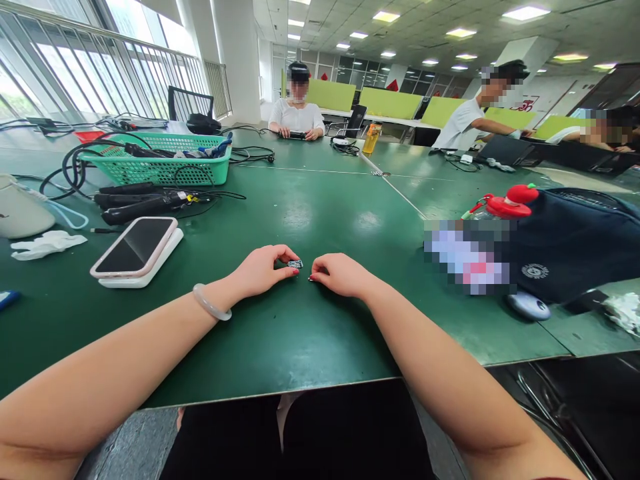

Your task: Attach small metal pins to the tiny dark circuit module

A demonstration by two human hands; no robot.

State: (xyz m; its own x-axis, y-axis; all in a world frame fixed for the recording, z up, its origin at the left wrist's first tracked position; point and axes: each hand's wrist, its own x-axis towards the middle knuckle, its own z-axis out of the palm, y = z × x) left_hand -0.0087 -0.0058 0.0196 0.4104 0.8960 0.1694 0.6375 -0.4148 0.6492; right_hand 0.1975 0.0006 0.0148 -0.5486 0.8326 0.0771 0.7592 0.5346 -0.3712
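Note:
My left hand (263,270) pinches a small, flat, dark piece with white markings (295,264) between thumb and fingers. It looks like a little circuit board, though it is too small to be sure. A short gap to the right, my right hand (343,273) rests on the green table (300,333) with thumb and fingertips pressed together. A tiny pale speck shows at those fingertips; whether it is a held thing or a nail, I cannot make out. On my left wrist sits a pale bangle (212,303).
Left of my hands lie a phone (137,247) on a white box, a crumpled tissue (47,245), black cables and a green basket (165,170). To the right are a dark bag (575,233), a red-capped bottle (505,205) and a mouse (529,306). Other people sit across the table.

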